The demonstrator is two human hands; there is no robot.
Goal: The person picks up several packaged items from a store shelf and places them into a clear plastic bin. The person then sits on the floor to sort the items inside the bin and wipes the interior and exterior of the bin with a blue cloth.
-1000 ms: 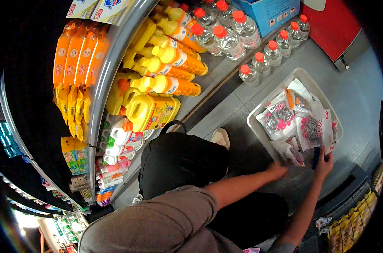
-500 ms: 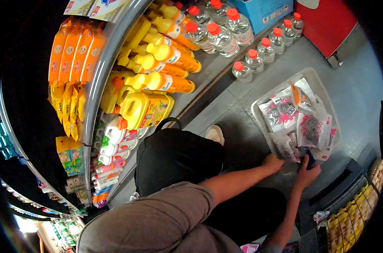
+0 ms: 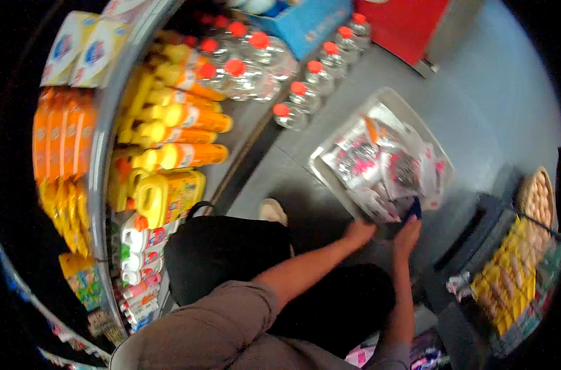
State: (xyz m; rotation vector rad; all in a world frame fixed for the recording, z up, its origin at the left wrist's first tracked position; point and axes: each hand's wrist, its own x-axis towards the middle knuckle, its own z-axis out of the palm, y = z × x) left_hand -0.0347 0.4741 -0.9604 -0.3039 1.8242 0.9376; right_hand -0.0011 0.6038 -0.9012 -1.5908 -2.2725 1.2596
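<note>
A whitish plastic bin [image 3: 333,191] stands on the floor ahead of me. In it lie several clear packets of dark goods with pink print [image 3: 401,172] and an orange-marked packet [image 3: 373,131]. My left hand [image 3: 359,233] is closed at the bin's near corner, beside the nearest packet [image 3: 374,206]; what its fingers hold is hidden. To its right, my right hand [image 3: 407,237] is closed on a dark blue object [image 3: 413,209] at the bin's near edge. Blur hides what kind of object it is.
On the left, shelves hold orange bottles with yellow caps [image 3: 194,155] and a yellow jug [image 3: 169,194]. Red-capped clear bottles [image 3: 305,95] line the floor beside the shelf. A blue box [image 3: 311,24] and a red panel [image 3: 404,28] stand beyond. Eggs on yellow trays [image 3: 509,271] are at right.
The view has turned, so the bin, shelves and both hands now appear further left, and more of the egg trays shows. My hands keep about the same place at the bin's near edge.
</note>
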